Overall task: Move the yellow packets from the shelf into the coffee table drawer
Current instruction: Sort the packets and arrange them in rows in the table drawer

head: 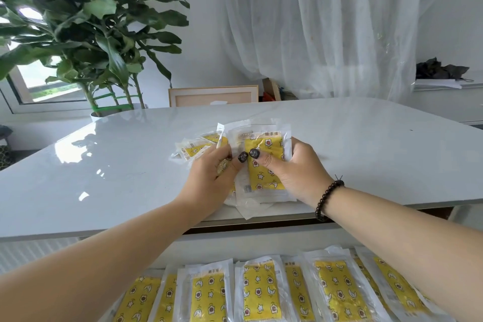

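Below both wrists, open drawer (261,246) holds a row of flat yellow packets (260,293) in crinkly clear wrap. Left hand (209,175) and right hand (298,170) both pinch a packet stack (264,165) on glossy white tabletop (104,178), near its front edge; loose packets (193,149) beyond left fingers.

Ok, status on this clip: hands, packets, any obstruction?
Both hands, left hand and right hand, gripping the packet pile on the tabletop. Drawer row already laid. Nothing blocking.

Your left hand (213,172) and right hand (295,171) grip stacked yellow packets (264,165) on the table (379,154) | more packets (261,293) lined below.
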